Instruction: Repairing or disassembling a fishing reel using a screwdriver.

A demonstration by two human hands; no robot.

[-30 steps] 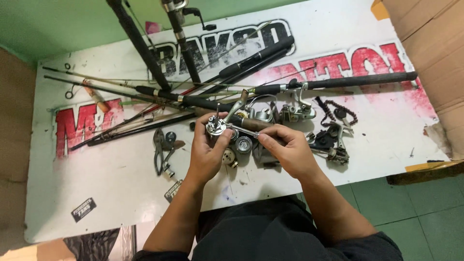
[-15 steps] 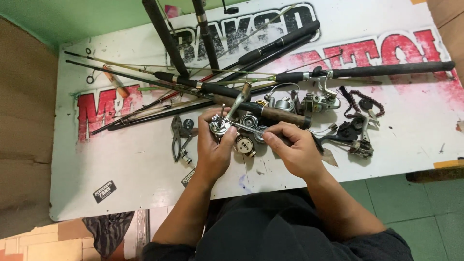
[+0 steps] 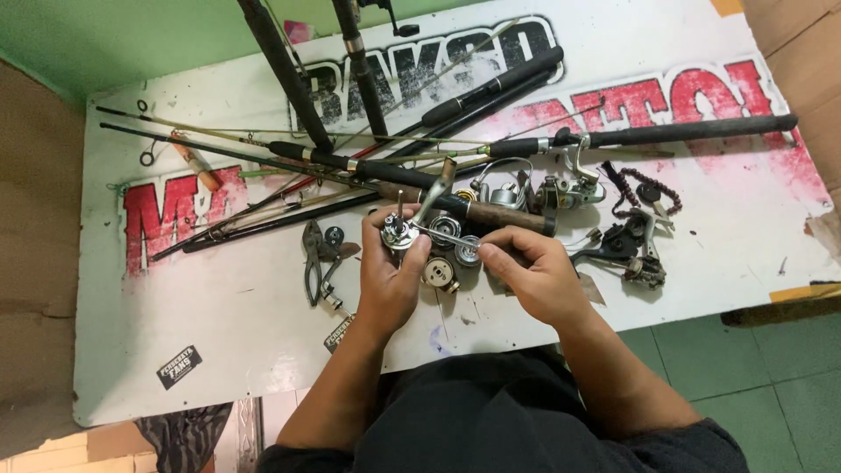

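The left hand (image 3: 390,276) gripped a small metal reel body (image 3: 399,235) just above the counter (image 3: 219,350), its thin shaft standing upright. The right hand (image 3: 534,271) pinched a slim rod-like tool (image 3: 438,233) whose long axis ran sideways, its tip touching the reel body's right side; the left hand was the nearer. Loose spools (image 3: 438,271) lay just below the reel body, pliers (image 3: 313,258) to its left. Against half a second earlier, both grips looked unchanged; only the view had shifted.

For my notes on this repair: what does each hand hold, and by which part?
The left hand grips a metal reel part by its round body. The right hand pinches its thin rod at the end.
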